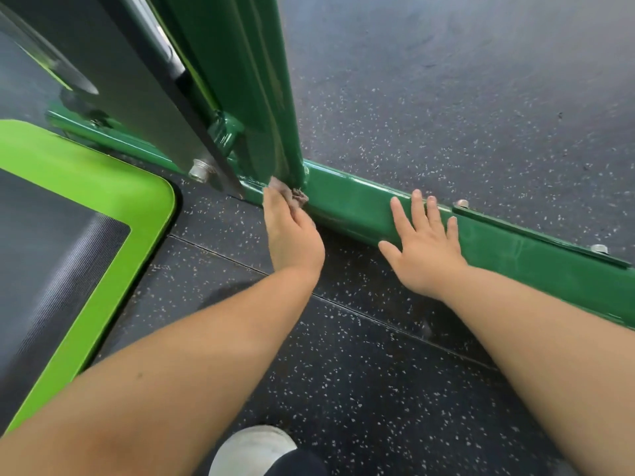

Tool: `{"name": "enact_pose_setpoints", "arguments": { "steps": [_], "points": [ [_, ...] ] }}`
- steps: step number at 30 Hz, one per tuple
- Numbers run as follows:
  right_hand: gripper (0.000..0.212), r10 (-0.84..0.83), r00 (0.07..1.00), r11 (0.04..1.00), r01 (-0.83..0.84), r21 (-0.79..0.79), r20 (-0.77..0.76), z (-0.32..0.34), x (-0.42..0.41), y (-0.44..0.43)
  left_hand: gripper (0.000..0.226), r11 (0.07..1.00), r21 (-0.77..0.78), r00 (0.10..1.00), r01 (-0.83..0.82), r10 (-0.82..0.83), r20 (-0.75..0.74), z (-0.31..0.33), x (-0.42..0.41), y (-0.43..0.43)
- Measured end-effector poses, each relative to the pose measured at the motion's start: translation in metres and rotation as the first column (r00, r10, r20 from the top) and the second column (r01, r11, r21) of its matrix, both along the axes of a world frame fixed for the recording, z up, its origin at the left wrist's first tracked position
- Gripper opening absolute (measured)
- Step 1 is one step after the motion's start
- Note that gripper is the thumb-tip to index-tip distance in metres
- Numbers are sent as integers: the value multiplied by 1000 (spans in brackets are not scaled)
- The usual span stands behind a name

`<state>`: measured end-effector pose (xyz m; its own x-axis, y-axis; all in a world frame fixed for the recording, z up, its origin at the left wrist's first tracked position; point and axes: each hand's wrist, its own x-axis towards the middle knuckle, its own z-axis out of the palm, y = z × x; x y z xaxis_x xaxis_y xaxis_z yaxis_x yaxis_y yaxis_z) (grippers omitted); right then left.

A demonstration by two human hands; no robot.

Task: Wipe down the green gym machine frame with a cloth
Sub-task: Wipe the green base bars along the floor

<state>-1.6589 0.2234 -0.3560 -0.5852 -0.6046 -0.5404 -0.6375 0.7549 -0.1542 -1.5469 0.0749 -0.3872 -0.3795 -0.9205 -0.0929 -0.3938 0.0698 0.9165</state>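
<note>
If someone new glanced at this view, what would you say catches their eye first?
Probably the dark green frame, its low rail running from centre to the right edge and its upright post rising at top centre. Next, the left hand pressing a small brownish cloth into the joint where post meets rail, while the right hand rests flat, fingers spread, on the rail. At left, a bright lime-green platform edge stands out against the speckled floor.

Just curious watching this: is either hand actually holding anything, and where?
The left hand grips a small brownish cloth, bunched under its fingertips. The right hand holds nothing, resting flat on the green metal frame rail.
</note>
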Motion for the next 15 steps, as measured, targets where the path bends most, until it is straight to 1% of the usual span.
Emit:
{"name": "enact_pose_setpoints", "arguments": {
  "steps": [1, 2, 3, 4, 5, 6, 9, 11, 12, 14, 15],
  "points": [
    [70, 14, 1000, 1000, -14, -6, 2, 0, -2, 2, 25, 998, 50, 1000, -24, 25, -19, 1, -1, -7],
    [69, 26, 1000, 1000, -26, -9, 1, 0, -3, 4, 25, 993, 42, 993, -114, 115, -19, 1, -1, -18],
    [69, 33, 999, 999, -33, -12, -3, 0, -3, 5, 29, 957, 125, 963, -261, 268, -41, 3, -1, -33],
    [69, 33, 999, 999, -34, -14, -13, -1, -2, 6, 35, 911, 174, 923, -374, 384, -28, 2, 2, -50],
    [70, 32, 999, 999, -32, -13, -24, -2, -2, 5, 42, 868, 194, 885, -456, 466, -7, -1, 6, -67],
    [71, 33, 999, 999, -33, -11, -33, -3, -1, 5, 48, 856, 168, 870, -489, 491, 34, -9, 11, -82],
    [72, 38, 999, 999, -38, -7, -35, -2, 0, 5, 54, 861, 133, 865, -491, 463, 193, -6, 8, -78],
    [72, 36, 999, 999, -36, -2, -30, -2, 0, 5, 54, 851, 172, 865, -496, 468, 179, 3, -5, -55],
    [72, 38, 999, 999, -38, 0, -27, -2, 0, 5, 51, 863, 176, 879, -474, 451, 155, 9, -7, -45],
    [71, 41, 999, 999, -41, 0, -30, -2, 0, 4, 47, 925, 181, 943, -334, 324, 80, 8, -9, -24],
    [71, 40, 999, 999, -41, -3, -32, -1, 0, 4, 50, 955, 168, 969, -245, 240, 51, 8, -7, -16]
  ]
}}
